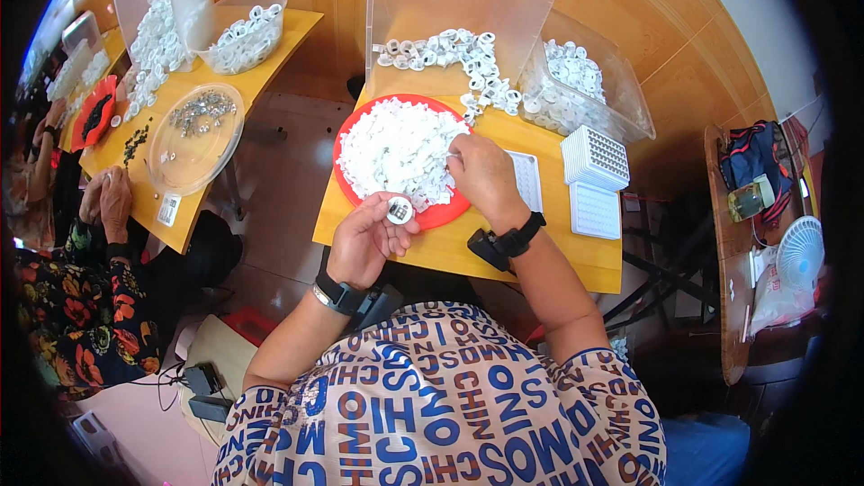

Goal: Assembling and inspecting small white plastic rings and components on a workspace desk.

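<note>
My left hand [364, 238] holds a small round white plastic part [400, 210] with dark pieces inside it, near the front rim of a red round tray [448, 214]. Heaped in that tray are many small white plastic pieces [396, 148]. At the tray's right side, my right hand [489, 178] has its fingers drawn together at the edge of the heap. Whatever its fingertips grip is hidden. Both wrists wear black bands, and a small black device hangs by the right one.
Round white parts [481, 63] spill from a tipped clear bin [459, 0] behind the tray. A filled clear box [630, 112] and stacked white slotted trays [596, 162] stand right. Leftward, another person's hands [112, 202] rest at a second table with a clear round tray [171, 175].
</note>
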Demonstrator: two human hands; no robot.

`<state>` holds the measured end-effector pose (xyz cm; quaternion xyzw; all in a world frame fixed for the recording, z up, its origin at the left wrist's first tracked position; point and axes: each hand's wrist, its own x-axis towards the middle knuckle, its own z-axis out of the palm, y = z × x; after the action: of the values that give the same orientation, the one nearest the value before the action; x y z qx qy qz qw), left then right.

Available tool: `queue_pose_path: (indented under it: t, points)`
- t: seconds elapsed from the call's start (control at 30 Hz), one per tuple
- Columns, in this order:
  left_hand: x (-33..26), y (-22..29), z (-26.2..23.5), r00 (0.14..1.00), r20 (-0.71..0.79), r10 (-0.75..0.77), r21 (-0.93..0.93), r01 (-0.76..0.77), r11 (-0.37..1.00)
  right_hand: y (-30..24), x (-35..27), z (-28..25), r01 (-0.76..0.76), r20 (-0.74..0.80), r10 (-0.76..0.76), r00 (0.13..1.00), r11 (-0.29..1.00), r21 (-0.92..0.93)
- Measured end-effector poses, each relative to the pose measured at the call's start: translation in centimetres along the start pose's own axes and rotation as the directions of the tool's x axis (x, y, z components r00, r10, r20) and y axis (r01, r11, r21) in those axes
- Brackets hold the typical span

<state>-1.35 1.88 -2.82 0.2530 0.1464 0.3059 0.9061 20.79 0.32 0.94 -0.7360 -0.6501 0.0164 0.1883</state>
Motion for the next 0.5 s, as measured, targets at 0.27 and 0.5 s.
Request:
queue_pose_path:
  t: [0.27, 0.5]
  points:
    - [0.0, 0.0, 0.2, 1.000, -0.007, -0.017, 0.006, 0.017, 1.000, 0.6, 0.1, 0.3, 0.045, -0.057, -0.049, 0.997, 0.996, -0.081]
    - [-0.1, 0.0, 0.4, 1.000, -0.024, -0.003, 0.029, 0.004, 1.000, 1.2, -0.2, 0.5, -0.050, -0.040, 0.073, 0.997, 0.910, 0.412]
